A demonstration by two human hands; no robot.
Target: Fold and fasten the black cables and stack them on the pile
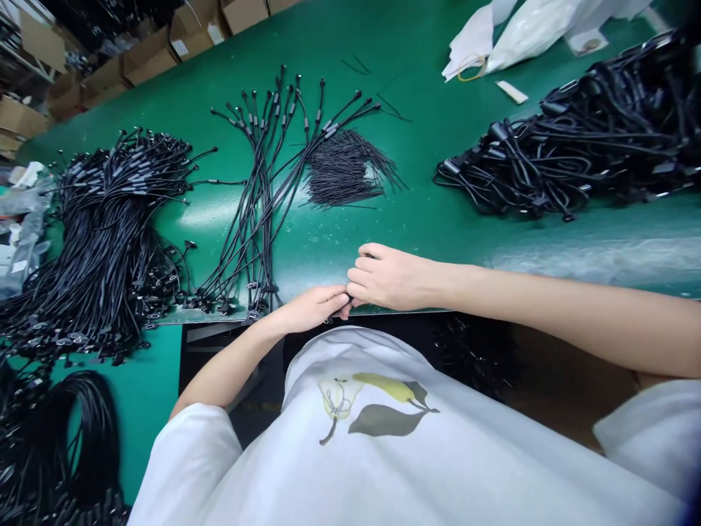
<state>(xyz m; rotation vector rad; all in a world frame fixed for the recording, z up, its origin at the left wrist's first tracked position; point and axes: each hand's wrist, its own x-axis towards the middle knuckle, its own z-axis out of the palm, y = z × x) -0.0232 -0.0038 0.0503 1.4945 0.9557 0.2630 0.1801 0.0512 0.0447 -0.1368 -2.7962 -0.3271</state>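
Observation:
At the front edge of the green table (pixel 416 226), my left hand (pixel 312 308) and my right hand (pixel 386 279) meet fingertip to fingertip. Both are closed in a pinch. A small black piece (pixel 349 298) shows between the fingertips, mostly hidden by them; its kind I cannot make out. Left of my hands lies a loose bunch of black cables (pixel 257 212) with grey sleeves near their far ends and connectors at the table edge. Beyond my hands is a pile of short thin black ties or wires (pixel 345 172).
A thick heap of black cables (pixel 109 204) covers the left side, with a coiled bundle (pixel 90 424) lower down. Coiled cables (pixel 580 139) are piled at the right. A white plastic bag (pixel 531 40) lies far right; cardboard boxes (pixel 150 58) line the far edge.

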